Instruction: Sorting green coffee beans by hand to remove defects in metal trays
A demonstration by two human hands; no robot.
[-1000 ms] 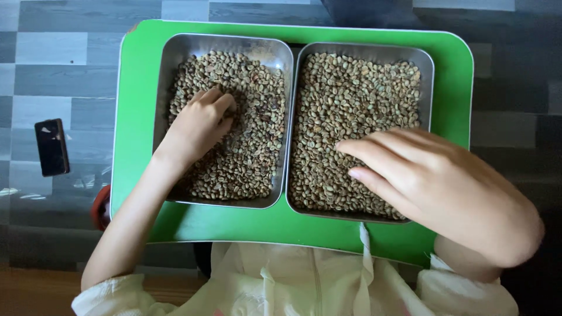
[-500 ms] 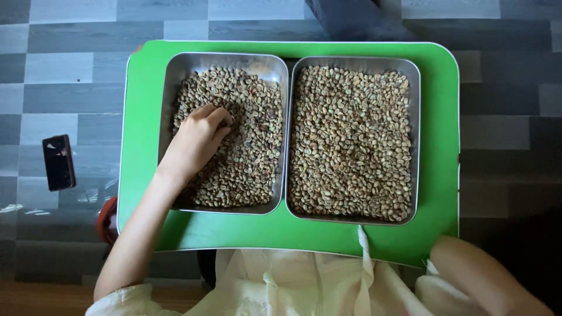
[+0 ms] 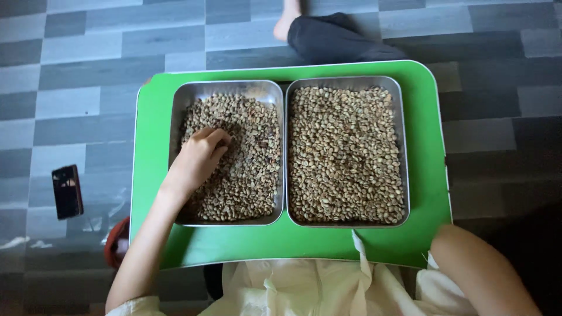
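Left hand (image 3: 199, 158) fingers curled, pinching among beans (image 3: 246, 158) in left steel tray (image 3: 175, 117); right hand out of view, state untold. Risk: pinched beans dropping onto green board (image 3: 149, 175), or sleeve nudging right tray (image 3: 404, 146)

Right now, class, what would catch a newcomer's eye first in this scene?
A bright green rectangular tray table fills the middle, carrying two shiny steel rectangular pans side by side. The left pan and the right pan both hold pale green beans. The left hand rests in the left pan's beans.
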